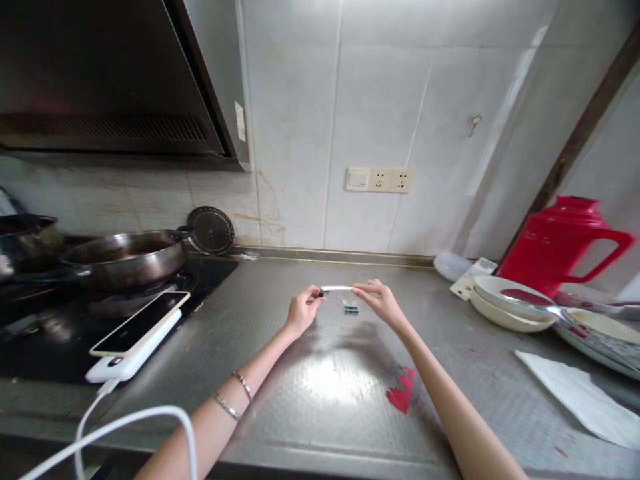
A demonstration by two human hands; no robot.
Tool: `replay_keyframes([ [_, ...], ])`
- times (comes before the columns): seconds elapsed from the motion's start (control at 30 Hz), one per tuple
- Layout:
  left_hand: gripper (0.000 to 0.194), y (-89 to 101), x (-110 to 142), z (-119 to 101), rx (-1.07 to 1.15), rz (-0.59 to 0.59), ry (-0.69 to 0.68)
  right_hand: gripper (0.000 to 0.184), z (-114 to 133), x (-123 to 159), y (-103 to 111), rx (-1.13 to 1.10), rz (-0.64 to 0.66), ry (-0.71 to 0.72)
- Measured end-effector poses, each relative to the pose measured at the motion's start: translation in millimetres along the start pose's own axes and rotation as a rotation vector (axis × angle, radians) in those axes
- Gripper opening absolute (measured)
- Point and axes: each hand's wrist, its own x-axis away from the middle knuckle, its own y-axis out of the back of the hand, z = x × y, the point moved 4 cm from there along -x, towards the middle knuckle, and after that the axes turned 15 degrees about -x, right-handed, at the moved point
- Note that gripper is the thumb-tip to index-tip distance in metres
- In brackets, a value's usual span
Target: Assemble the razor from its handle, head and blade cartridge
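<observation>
A thin white stick-like piece (336, 289) is stretched level between my two hands, above the steel counter. My left hand (303, 311) pinches its left end, where a small black part (321, 293) shows at the fingertips. My right hand (379, 301) grips the other end between thumb and fingers. Just beneath the piece, a small clear and teal item (351, 307) lies on the counter; it is too small to name. Two silver bracelets (235, 397) circle my left forearm.
Left, a phone (143, 323) rests on a white power bank (137, 347) with a cable, partly over the black cooktop (45, 340). A steel pan (127, 260) stands behind. At right are stacked bowls (510, 319), a red thermos (560, 243) and white paper (575, 397).
</observation>
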Motion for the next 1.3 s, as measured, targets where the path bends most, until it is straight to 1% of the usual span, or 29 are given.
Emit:
replay_keyframes([
  [0.13,0.011,-1.5,1.1,1.0,0.006,0.016,-0.009,0.037,0.0,-0.5,4.1,0.045,-0.029,0.000],
  [0.33,0.009,-1.7,1.7,-2.6,-0.007,0.010,-0.031,0.034,7.4,-0.8,0.2,-0.013,0.057,0.022],
  [0.53,0.010,0.1,2.9,-6.2,0.002,0.012,-0.028,0.039,4.8,-0.9,7.7,0.081,-0.038,0.009],
  [0.73,0.011,2.0,2.3,-7.2,-0.013,-0.003,-0.030,0.035,12.7,-1.0,3.0,-0.005,0.056,0.033],
  [0.97,0.010,1.8,3.4,-9.3,-0.004,0.012,-0.028,0.037,8.7,-1.6,9.6,0.042,-0.022,0.017],
  [1.13,0.011,1.5,3.5,-10.7,-0.004,0.015,-0.035,0.034,12.0,-1.7,5.8,-0.018,0.056,0.027],
  [1.3,0.010,-0.1,4.9,-12.6,0.005,0.030,-0.038,0.035,6.7,-2.1,9.6,0.018,-0.009,0.006],
])
